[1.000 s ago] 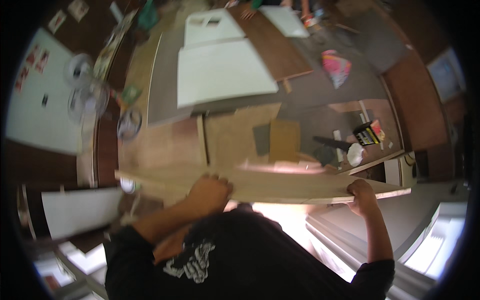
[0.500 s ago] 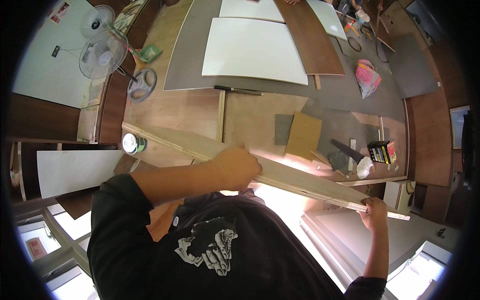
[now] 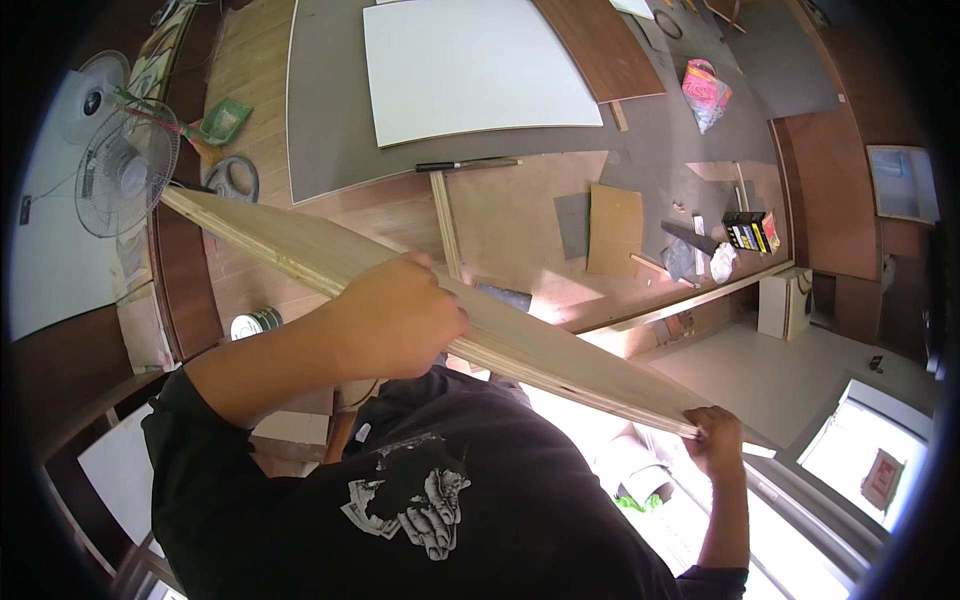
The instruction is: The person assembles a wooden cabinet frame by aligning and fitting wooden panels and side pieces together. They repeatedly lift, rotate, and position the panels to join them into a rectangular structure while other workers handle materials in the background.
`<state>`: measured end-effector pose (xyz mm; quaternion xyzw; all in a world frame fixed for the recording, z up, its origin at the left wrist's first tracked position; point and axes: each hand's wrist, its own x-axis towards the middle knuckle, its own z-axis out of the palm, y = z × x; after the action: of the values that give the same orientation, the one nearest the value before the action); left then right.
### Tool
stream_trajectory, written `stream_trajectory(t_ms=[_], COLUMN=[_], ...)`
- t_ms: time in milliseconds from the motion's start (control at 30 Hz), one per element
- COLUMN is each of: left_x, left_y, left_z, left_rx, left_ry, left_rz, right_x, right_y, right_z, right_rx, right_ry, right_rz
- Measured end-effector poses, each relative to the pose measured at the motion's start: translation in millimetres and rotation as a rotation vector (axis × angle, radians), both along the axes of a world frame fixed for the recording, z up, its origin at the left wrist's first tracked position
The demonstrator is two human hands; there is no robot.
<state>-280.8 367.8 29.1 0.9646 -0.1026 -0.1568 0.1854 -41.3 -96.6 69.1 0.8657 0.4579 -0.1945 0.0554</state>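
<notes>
A long pale wooden board (image 3: 560, 355) with a layered plywood edge lies slantwise across the front of my body, its left end farther away and its right end nearer. My left hand (image 3: 395, 315) is wrapped over the board left of its middle, fingers curled around the far edge. Close to the right end, my right hand (image 3: 713, 438) grips the board as well. The undersides of both grips are hidden. Beyond the board is a low wooden frame with a grey panel (image 3: 330, 110).
A white panel (image 3: 480, 75) and a brown board (image 3: 600, 45) lie on the grey panel. A black-handled tool (image 3: 465, 164) rests at its edge. Left are a fan (image 3: 128, 170) and a can (image 3: 256, 322); right, a handsaw (image 3: 690, 238), a box (image 3: 750, 232) and a pink bag (image 3: 707, 92).
My view has shifted, and the surroundings sit higher in it. The board's left end now reaches farther left, over toward the fan. Both hands keep their hold on it.
</notes>
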Motion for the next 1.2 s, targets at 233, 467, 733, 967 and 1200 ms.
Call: stream_trajectory(t_ms=[233, 467, 733, 967, 1200], left_x=[-25.5, -30.4, -22.6, -93.6, -293.2], left_y=[58.8, 77.4, 62.0, 16.2, -71.8], left_z=[-11.4, -20.1, -13.2, -13.4, -343.2], left_rx=[0.057, 0.087, 0.179, -0.003, -0.354], left_ry=[0.115, 0.128, 0.046, -0.609, -0.019], left_rz=[-0.067, -0.048, 0.099, 0.674, 1.307], right_x=[-79.8, -101.8, -93.5, -97.0, -98.0], right_y=[43.9, 50.6, 36.8, 36.4, 35.4], right_z=[-22.2, -29.2, -44.8, -47.9, -46.6], right_rx=[-0.044, 0.053, 0.225, 0.306, 0.332], right_ry=[0.052, 0.039, 0.067, 0.07, 0.099], right_rz=[-0.101, -0.145, -0.192, -0.155, -0.139])
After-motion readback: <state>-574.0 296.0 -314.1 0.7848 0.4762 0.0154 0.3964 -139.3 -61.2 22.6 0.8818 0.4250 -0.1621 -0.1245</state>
